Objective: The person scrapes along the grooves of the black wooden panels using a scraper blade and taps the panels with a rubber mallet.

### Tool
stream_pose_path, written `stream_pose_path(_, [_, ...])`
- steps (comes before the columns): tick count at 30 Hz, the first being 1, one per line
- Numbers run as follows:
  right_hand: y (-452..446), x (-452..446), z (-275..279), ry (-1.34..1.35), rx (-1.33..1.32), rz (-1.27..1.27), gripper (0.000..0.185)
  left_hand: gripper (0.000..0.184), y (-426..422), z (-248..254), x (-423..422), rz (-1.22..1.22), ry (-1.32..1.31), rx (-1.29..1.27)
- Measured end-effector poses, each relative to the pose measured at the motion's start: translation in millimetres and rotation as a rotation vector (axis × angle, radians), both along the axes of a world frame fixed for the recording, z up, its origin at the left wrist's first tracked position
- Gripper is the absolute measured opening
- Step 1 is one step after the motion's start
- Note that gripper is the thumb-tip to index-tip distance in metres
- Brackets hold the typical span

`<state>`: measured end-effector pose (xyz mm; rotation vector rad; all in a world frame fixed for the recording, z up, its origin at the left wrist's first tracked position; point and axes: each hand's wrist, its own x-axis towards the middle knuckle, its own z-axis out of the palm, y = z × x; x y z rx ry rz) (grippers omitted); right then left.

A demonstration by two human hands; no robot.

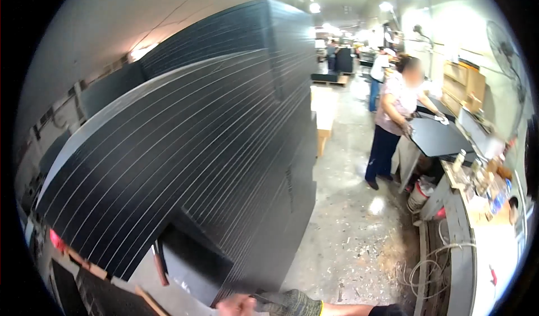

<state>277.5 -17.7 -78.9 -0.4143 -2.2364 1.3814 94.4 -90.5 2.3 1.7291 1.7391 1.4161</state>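
Note:
At the bottom edge, my right hand (281,303) reaches in from the right in a grey knit glove with a yellow cuff. Bare, curled fingers show at its left end, beside the lower edge of a tall stack of black panels (168,136). Blur and the frame edge hide whatever they hold. Pale edge lines run along the stacked panels. Just left of the hand, a dark flat panel (196,265) sits at an angle below the stack. A brown-handled tool (160,265) is beside that panel. My left hand is out of view.
A concrete floor (342,220) littered with scraps runs along the stack's right side. On the right, a co-worker (393,108) handles a black panel (438,136) at a bench. Nearer stand a cluttered workbench (488,215), a white bucket (416,197) and a looped pale hose (418,274).

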Motion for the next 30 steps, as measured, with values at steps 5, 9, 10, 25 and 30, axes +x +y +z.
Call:
stream_pose_path(5, [-6, 36, 36, -0.031, -0.239, -0.377, 0.036, 0.032, 60, 45, -70, 0.326, 0.740, 0.004])
stream_pose_path(9, [-10, 52, 35, 0.044, -0.132, -0.576, 0.033, 0.039, 92, 29, -76, 0.326, 0.934, 0.125])
stream_pose_path(10, [-12, 54, 40, 0.061, -0.189, -0.583, 0.034, 0.038, 95, 25, -72, 0.325, 0.954, 0.191])
stream_pose_path(25, [0, 29, 42, -0.085, -0.231, -0.476, 0.026, 0.044, 90, 24, -58, 0.363, 0.802, -0.041])
stream_pose_path(30, [-2, 21, 57, 0.007, -0.294, -0.485, 0.023, 0.038, 86, 18, -68, 0.355, 0.770, 0.047])
